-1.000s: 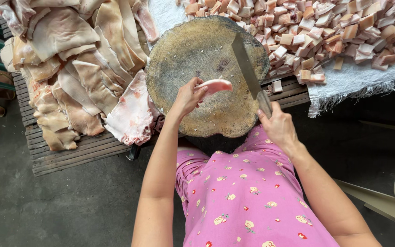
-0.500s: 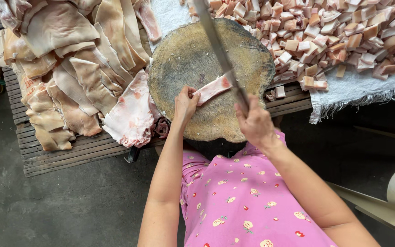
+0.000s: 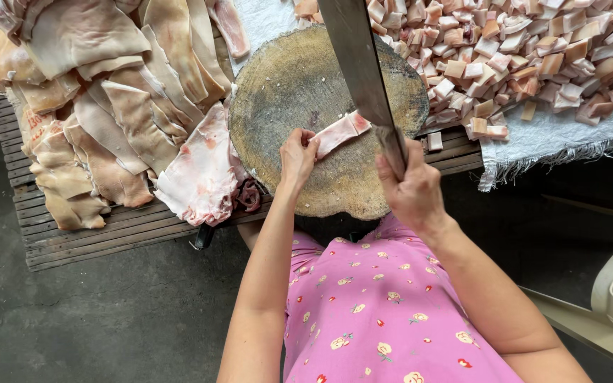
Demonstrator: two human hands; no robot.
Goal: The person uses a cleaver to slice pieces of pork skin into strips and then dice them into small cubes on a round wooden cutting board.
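Left hand: the left hand (image 3: 298, 154) rests on the chopping block (image 3: 289, 85), fingers curled down and pressed together on the near end of a strip of meat (image 3: 342, 132), pinning it flat to the wood.
Right hand: the right hand (image 3: 411, 188) is closed in a full fist around the handle of a cleaver (image 3: 355, 60); the handle itself is hidden inside the grip.
Cleaver: the long grey blade is lifted clear of the block, angled up and away from the person, and passes in front of the far end of the strip. Whether the edge touches the meat cannot be told.
Strip of meat: pale pink and white, lying slantwise near the middle of the block, one end under the left fingers, the other beside the blade.
Chopping block: round, worn wood, dark and stained, sitting on a slatted wooden pallet (image 3: 108, 237).
Left of block: a heap of large uncut slabs (image 3: 101, 99), tan skin and pale fat, overlapping one another; the nearest slab touches the block's rim.
Right of block: a pile of small cut cubes (image 3: 533, 57) spread on a white cloth (image 3: 569, 131) with a frayed edge.
Loose pieces: a few cubes lie on the pallet just beside the block.
Clothing: pink flowered top (image 3: 384, 312).
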